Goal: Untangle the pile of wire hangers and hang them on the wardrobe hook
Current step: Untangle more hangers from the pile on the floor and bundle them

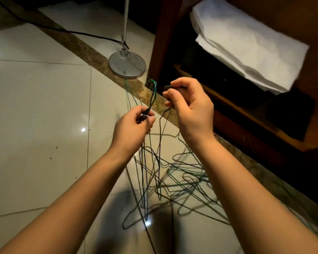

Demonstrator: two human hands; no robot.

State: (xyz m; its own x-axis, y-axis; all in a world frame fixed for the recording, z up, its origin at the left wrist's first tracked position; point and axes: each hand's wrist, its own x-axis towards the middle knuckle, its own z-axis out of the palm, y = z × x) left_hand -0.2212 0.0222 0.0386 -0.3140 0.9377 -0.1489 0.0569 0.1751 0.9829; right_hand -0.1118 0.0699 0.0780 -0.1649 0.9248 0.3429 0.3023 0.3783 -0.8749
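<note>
Several wire hangers point(160, 153), judged light and springy, were pinched at the necks by left hand point(136, 123) and right hand point(189, 107).

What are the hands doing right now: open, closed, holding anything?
Left hand: closed, pinching the necks of the green hangers.
Right hand: closed, pinching a dark hanger at its top.

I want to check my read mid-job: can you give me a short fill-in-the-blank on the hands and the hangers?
The left hand and right hand each pinch wire ____.
The tangled pile lies on the tiled ____.
The metal stand base is ____ in shape.
The folded sheets at upper right are ____ in colour.
Missing words: hangers; floor; round; white.
</note>
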